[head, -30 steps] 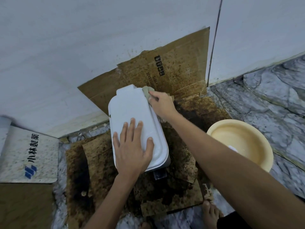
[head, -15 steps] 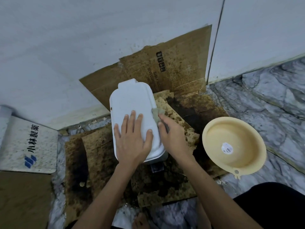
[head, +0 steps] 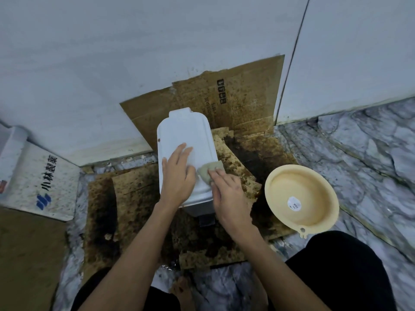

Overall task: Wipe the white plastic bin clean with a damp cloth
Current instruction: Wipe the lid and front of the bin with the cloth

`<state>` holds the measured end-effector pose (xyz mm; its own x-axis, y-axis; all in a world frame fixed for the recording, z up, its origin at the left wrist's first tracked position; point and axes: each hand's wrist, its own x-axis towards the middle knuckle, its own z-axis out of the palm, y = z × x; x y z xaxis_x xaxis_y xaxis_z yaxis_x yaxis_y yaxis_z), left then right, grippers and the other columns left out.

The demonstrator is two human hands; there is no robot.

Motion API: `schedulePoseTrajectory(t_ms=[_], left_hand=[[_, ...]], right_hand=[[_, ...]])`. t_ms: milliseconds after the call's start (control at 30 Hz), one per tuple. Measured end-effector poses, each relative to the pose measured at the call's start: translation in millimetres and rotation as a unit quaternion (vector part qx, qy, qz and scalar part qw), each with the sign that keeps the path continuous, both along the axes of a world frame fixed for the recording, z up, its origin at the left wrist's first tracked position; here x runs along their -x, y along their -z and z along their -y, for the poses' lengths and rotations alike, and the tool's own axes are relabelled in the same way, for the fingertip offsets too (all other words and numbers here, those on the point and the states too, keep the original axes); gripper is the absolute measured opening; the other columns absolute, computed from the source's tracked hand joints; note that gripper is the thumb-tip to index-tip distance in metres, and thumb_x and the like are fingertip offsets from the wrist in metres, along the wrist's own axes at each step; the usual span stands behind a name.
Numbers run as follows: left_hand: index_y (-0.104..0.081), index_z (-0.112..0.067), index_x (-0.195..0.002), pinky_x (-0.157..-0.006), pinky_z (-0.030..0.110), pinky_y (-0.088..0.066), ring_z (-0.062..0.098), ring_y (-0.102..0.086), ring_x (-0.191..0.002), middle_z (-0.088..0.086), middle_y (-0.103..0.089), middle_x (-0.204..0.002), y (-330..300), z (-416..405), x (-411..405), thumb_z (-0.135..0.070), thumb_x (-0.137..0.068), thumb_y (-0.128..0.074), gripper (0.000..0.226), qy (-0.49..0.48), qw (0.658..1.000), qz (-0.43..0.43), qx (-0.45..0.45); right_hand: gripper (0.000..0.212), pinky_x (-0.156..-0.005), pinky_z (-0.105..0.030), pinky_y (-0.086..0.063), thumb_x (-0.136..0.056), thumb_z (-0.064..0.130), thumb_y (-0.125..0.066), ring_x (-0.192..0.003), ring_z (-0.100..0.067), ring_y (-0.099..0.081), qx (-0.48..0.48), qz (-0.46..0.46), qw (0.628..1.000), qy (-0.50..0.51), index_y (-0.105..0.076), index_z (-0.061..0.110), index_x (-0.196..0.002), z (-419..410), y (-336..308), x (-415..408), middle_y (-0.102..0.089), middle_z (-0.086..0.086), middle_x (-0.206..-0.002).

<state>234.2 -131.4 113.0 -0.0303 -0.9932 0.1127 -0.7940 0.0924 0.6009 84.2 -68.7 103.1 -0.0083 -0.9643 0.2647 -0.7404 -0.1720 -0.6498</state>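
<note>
The right hand (head: 229,194) has slid the cloth (head: 210,172) nearer along the bin (head: 186,133) edge, fingers pressing it. The left hand (head: 178,178) lies open, flat on the bin.

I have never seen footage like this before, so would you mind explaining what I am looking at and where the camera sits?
There is no machine here: a person wears one camera on the head, looking down at their own bare hands. The left hand lies flat on a white plastic bin, steadying it. The right hand presses a greyish cloth against the bin's right edge. The bin stands on stained cardboard spread over a marble floor. A cream basin sits to the right, and a white printed box to the left.
</note>
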Motion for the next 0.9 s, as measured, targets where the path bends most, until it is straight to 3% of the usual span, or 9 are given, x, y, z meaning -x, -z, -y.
schedulePoseTrajectory(t_ms=[133, 233, 300, 400, 500, 633, 733, 833, 900], left_hand=[[-0.054, -0.010, -0.141, -0.118, 0.025, -0.022, 0.016, -0.038, -0.142, 0.004, -0.047, -0.152, -5, -17, -15, -0.010, -0.099, -0.047, 0.042, -0.053, 0.995, -0.079, 0.038], [-0.060, -0.012, -0.135, -0.115, 0.032, -0.031, 0.017, -0.045, -0.135, 0.002, -0.056, -0.143, -1, -25, -23, -0.028, -0.098, -0.046, 0.042, -0.091, 0.991, -0.073, 0.069], [-0.061, -0.015, -0.133, -0.111, 0.038, -0.036, 0.019, -0.049, -0.131, 0.000, -0.059, -0.138, 0, -24, -28, -0.039, -0.097, -0.044, 0.046, -0.116, 0.988, -0.073, 0.066], [-0.063, -0.020, -0.130, -0.105, 0.042, -0.040, 0.020, -0.050, -0.125, -0.003, -0.061, -0.134, 2, -19, -34, -0.055, -0.093, -0.040, 0.055, -0.130, 0.988, -0.078, 0.030], [-0.064, -0.024, -0.130, -0.102, 0.040, -0.038, 0.021, -0.049, -0.123, -0.004, -0.062, -0.131, 4, -15, -34, -0.064, -0.090, -0.044, 0.060, -0.122, 0.990, -0.064, 0.003], [-0.060, -0.029, -0.133, -0.101, 0.047, -0.040, 0.024, -0.048, -0.118, -0.004, -0.061, -0.125, -1, -11, -25, -0.049, -0.091, -0.064, 0.046, -0.134, 0.989, -0.058, -0.015], [-0.056, -0.039, -0.132, -0.099, 0.050, -0.046, 0.020, -0.057, -0.108, -0.010, -0.065, -0.108, -8, -3, -26, -0.041, -0.087, -0.068, 0.047, -0.140, 0.983, -0.116, -0.040], [-0.059, -0.030, -0.132, -0.095, 0.044, -0.051, 0.009, -0.062, -0.091, -0.008, -0.065, -0.092, -19, 4, -31, -0.015, -0.088, -0.071, 0.049, -0.144, 0.970, -0.187, -0.053], [-0.059, -0.024, -0.134, -0.094, 0.040, -0.052, 0.008, -0.061, -0.090, -0.004, -0.067, -0.095, -26, 8, -36, -0.006, -0.088, -0.067, 0.050, -0.154, 0.970, -0.187, -0.030]], right_hand=[[0.035, -0.090, -0.043, -0.051, -0.093, 0.014, -0.058, -0.118, -0.028, -0.056, 0.012, -0.092, 0.995, -0.018, -0.064, 0.014, -0.127, 33, -9, -15, -0.065, -0.004, -0.130], [0.031, -0.086, -0.043, -0.049, -0.093, 0.021, -0.059, -0.120, -0.026, -0.057, 0.012, -0.168, 0.985, -0.043, -0.066, 0.019, -0.123, 54, -19, -31, -0.066, 0.002, -0.128], [0.032, -0.093, -0.043, -0.044, -0.094, 0.027, -0.055, -0.124, -0.024, -0.055, 0.016, -0.203, 0.976, -0.082, -0.064, 0.020, -0.125, 64, -25, -39, -0.064, 0.003, -0.131], [0.037, -0.106, -0.042, -0.036, -0.097, 0.031, -0.048, -0.134, -0.020, -0.046, -0.001, -0.194, 0.968, -0.157, -0.059, 0.020, -0.130, 69, -32, -39, -0.055, 0.002, -0.142], [0.040, -0.105, -0.041, -0.036, -0.095, 0.030, -0.049, -0.131, -0.021, -0.048, -0.005, -0.165, 0.976, -0.142, -0.057, 0.018, -0.132, 64, -34, -22, -0.053, -0.002, -0.143], [0.041, -0.103, -0.047, -0.039, -0.097, 0.040, -0.049, -0.131, -0.026, -0.046, -0.060, -0.149, 0.981, -0.105, -0.053, 0.025, -0.135, 59, -32, 5, -0.044, 0.000, -0.149], [0.039, -0.101, -0.050, -0.044, -0.097, 0.040, -0.049, -0.126, -0.029, -0.048, -0.080, -0.089, 0.986, -0.113, -0.057, 0.026, -0.133, 53, -31, 11, -0.048, -0.001, -0.144], [0.038, -0.090, -0.050, -0.048, -0.092, 0.037, -0.048, -0.111, -0.029, -0.054, -0.067, -0.051, 0.992, -0.092, -0.065, 0.026, -0.124, 45, -29, 9, -0.055, -0.001, -0.127], [0.038, -0.091, -0.049, -0.048, -0.091, 0.035, -0.052, -0.107, -0.027, -0.054, -0.081, -0.046, 0.990, -0.104, -0.064, 0.026, -0.125, 41, -30, 0, -0.053, -0.001, -0.122]])
